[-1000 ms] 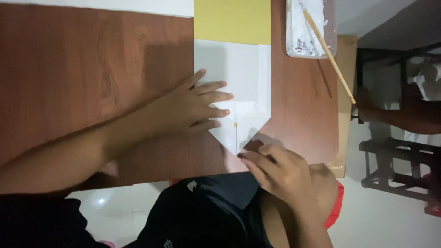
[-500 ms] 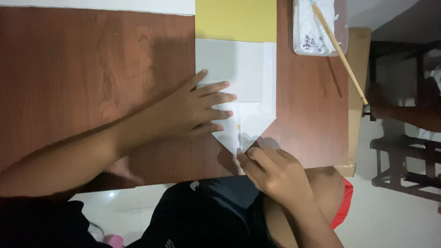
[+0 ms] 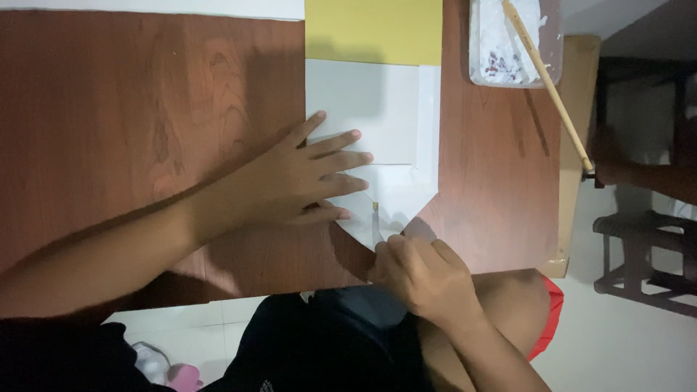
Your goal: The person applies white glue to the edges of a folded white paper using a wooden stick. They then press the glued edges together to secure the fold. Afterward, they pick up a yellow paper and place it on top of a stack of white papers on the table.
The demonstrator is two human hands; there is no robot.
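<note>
Since the earlier frames little has shifted: both hands stay on the white paper (image 3: 377, 123), the right hand (image 3: 421, 272) having crept slightly closer to the folded tip, and the whole scene sits a touch lower in the head view.

From the head camera, the left hand (image 3: 301, 181) lies flat on the paper with fingers spread and palm down, pinning the sheet against the wooden table (image 3: 145, 109); it grips nothing, only presses; the right hand is curled near the table's near edge, its fingertips pressed together on the pointed tip of the paper, where two folded edges meet along a centre crease; whether it pinches the tip or merely presses it, I cannot tell.

The white paper lies in the middle of the table, its far end touching a yellow sheet (image 3: 374, 33); to the right, well apart, a white tray (image 3: 494, 43) smeared with paste rests at the table's far corner, with a thin wooden stick (image 3: 548, 83) lying slantwise across it; another person's hand (image 3: 617, 160) shows blurred beyond the right edge.
</note>
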